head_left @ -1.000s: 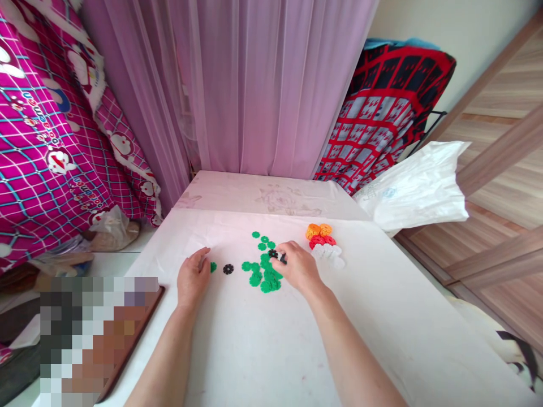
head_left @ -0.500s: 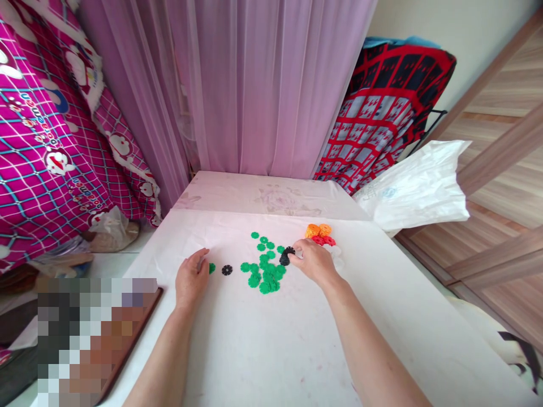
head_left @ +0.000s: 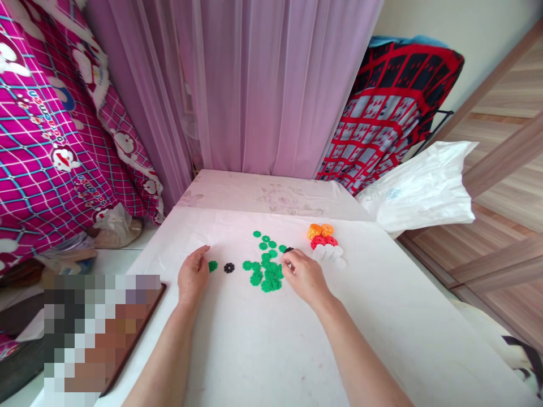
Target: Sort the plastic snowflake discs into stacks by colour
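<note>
My left hand [head_left: 193, 277] rests on the white table at the left, its fingers loosely curved and apart, with nothing visible in them. Right beside its thumb lies a green snowflake disc [head_left: 212, 266], and a single black snowflake disc [head_left: 229, 268] is a little further right. My right hand [head_left: 307, 277] is closed, fingertips down at the right edge of a heap of green snowflake discs [head_left: 271, 277]. Black discs [head_left: 289, 250] peek out behind its fingers, mostly covered. Whatever its fingertips pinch is hidden.
Beyond my right hand are groups of orange discs [head_left: 320, 230], red discs [head_left: 323, 242] and white discs [head_left: 328, 252]. A white plastic bag [head_left: 424, 189] hangs over the table's right side. A blurred-out, dark-edged object [head_left: 131, 339] lies at the left edge.
My right hand has moved slightly toward me and left, from the black discs to the green heap's edge, uncovering the white discs. My left hand has stayed in place.
</note>
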A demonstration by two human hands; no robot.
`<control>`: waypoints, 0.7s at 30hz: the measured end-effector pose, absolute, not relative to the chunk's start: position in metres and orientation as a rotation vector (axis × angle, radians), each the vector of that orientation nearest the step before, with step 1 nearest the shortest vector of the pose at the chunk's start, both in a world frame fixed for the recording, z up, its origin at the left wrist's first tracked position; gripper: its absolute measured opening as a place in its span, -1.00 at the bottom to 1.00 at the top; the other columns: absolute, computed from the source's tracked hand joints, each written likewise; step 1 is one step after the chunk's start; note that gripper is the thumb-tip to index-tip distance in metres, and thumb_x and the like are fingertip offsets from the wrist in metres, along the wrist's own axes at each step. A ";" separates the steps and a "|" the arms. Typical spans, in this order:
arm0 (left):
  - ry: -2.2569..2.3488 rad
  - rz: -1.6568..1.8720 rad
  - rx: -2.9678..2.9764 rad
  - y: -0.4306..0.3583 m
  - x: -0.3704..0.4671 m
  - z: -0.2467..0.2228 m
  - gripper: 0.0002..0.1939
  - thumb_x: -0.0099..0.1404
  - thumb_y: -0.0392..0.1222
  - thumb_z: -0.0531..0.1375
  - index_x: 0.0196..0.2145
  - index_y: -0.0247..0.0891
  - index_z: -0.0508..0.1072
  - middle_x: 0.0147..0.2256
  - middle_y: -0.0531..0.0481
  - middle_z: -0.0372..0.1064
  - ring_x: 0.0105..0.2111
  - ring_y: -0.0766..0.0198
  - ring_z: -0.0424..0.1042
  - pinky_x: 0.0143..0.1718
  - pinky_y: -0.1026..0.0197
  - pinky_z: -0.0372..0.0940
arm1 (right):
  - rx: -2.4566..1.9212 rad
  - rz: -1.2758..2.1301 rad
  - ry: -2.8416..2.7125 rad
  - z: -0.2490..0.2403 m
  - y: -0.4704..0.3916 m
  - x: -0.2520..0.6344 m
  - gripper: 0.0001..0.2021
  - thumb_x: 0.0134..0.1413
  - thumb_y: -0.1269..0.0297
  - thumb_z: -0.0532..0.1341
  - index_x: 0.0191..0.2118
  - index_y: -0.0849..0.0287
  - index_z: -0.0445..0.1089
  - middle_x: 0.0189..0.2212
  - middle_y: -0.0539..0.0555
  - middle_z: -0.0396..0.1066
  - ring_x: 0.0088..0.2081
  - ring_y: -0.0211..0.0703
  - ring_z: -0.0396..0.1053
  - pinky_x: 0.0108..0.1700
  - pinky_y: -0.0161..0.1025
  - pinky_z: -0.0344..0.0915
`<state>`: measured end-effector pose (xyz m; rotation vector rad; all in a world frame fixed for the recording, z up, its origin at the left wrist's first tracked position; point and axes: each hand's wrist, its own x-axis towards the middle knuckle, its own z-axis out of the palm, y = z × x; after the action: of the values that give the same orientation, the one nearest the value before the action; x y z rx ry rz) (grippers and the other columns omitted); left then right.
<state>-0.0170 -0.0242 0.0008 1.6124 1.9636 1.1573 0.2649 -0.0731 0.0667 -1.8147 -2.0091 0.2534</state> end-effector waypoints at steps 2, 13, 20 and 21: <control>1.960 1.202 1.562 -0.024 -0.017 -0.001 -0.61 0.30 -0.25 0.01 -0.03 -0.18 0.53 -0.02 -0.08 0.53 0.01 0.14 0.48 0.10 0.06 0.32 | -1.750 0.344 -2.126 0.065 -0.076 0.237 -0.82 0.16 0.43 0.14 -0.24 0.08 0.48 -0.20 0.01 0.48 -0.23 -0.25 0.43 -0.18 -0.32 0.23; 1.918 1.330 1.409 -0.024 -0.019 -0.002 -0.62 0.29 -0.26 0.02 -0.04 -0.17 0.54 -0.04 -0.03 0.55 -0.01 0.19 0.48 0.09 0.12 0.33 | -1.877 0.409 -2.395 0.062 -0.042 0.146 -0.72 0.20 0.11 0.20 -0.06 0.14 0.45 -0.07 0.14 0.43 -0.10 -0.09 0.46 -0.12 -0.22 0.33; 1.943 1.249 1.396 -0.024 -0.017 -0.001 -0.62 0.29 -0.20 0.05 -0.01 -0.16 0.52 -0.07 -0.04 0.55 -0.07 0.17 0.51 0.02 0.11 0.35 | -1.934 0.393 -2.406 0.061 -0.037 0.137 -0.70 0.13 0.21 0.21 -0.05 0.23 0.46 -0.10 0.20 0.47 -0.12 -0.03 0.48 -0.15 -0.19 0.35; 1.941 1.248 1.396 -0.025 -0.017 -0.001 -0.62 0.29 -0.20 0.05 -0.01 -0.16 0.52 -0.07 -0.05 0.55 -0.07 0.17 0.51 0.01 0.12 0.36 | -1.933 0.398 -2.385 0.062 -0.038 0.141 -0.70 0.13 0.20 0.21 -0.07 0.21 0.46 -0.10 0.19 0.47 -0.13 -0.04 0.48 -0.15 -0.19 0.34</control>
<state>-0.0166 -0.0245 -0.0007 1.3963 1.9411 1.2483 0.1408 -0.0377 0.0618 -1.9335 -2.3852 0.3984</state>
